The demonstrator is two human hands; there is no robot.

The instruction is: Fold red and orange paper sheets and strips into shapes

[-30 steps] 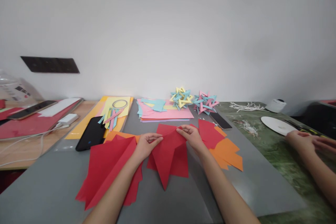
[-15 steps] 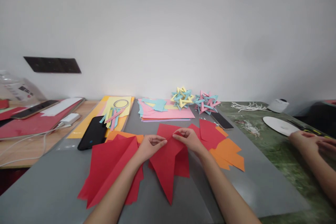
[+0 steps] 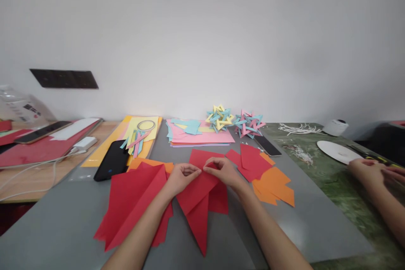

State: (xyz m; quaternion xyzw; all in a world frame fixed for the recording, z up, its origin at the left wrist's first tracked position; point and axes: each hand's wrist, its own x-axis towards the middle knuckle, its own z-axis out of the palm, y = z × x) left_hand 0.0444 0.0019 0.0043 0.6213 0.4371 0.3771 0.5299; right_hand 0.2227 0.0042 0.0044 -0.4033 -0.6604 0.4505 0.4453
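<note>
Between my hands is a folded sheet of red paper (image 3: 199,190), its long point hanging toward me over the grey mat. My left hand (image 3: 185,177) pinches its upper edge between thumb and fingers. Close beside it, my right hand (image 3: 223,171) pinches the same paper, the two sets of fingertips almost meeting. More red paper lies under and behind the held piece. To the left rests a pile of creased red sheets (image 3: 133,202), partly covered by my left forearm. Small red pieces (image 3: 255,162) and orange pieces (image 3: 275,185) lie to the right.
Behind my hands are stacked pastel papers (image 3: 202,137) and two woven paper-strip balls, one yellow-blue (image 3: 220,118), one pink-blue (image 3: 249,123). A black phone (image 3: 112,160) lies left, another phone (image 3: 267,145) right. Another person's hand (image 3: 370,173) is by a white disc (image 3: 337,152).
My right hand has shifted slightly left, toward my left hand. A flap of the red paper now lies folded across the front, and its hanging point sits a little lower.
</note>
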